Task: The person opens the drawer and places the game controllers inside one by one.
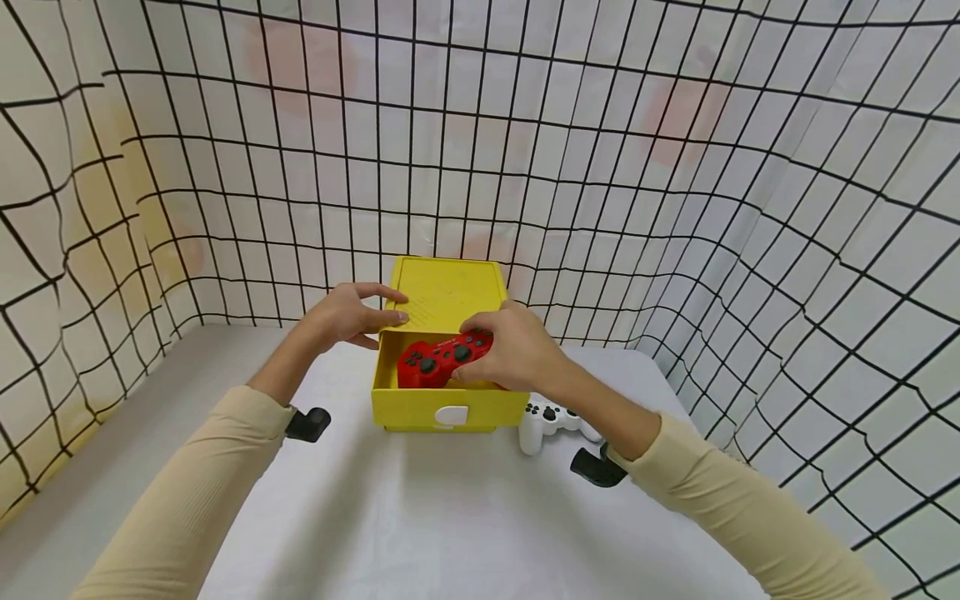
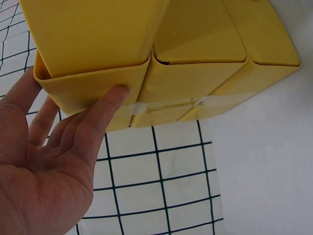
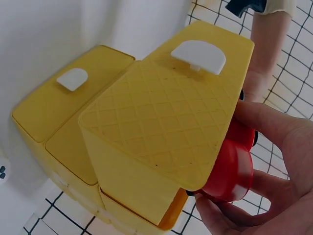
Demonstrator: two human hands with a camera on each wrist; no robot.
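Observation:
A yellow drawer unit (image 1: 450,292) has its top drawer (image 1: 405,408) pulled out, with a white handle (image 1: 452,415) on the front. A red game controller (image 1: 427,367) lies tilted at the drawer's opening. My right hand (image 1: 517,346) grips its right end, fingers and thumb around the grip; the right wrist view shows the red controller (image 3: 237,171) beyond the drawer's edge. My left hand (image 1: 345,317) rests against the unit's left side; in the left wrist view, extended fingers of this hand (image 2: 54,171) touch the yellow casing (image 2: 98,88).
A white game controller (image 1: 551,421) lies on the white-covered table (image 1: 450,525), right of the unit. Black wire grid panels (image 1: 480,133) stand behind and at both sides. Closed drawers (image 3: 54,112) sit below the open one. Black devices (image 1: 307,423) are worn at both wrists.

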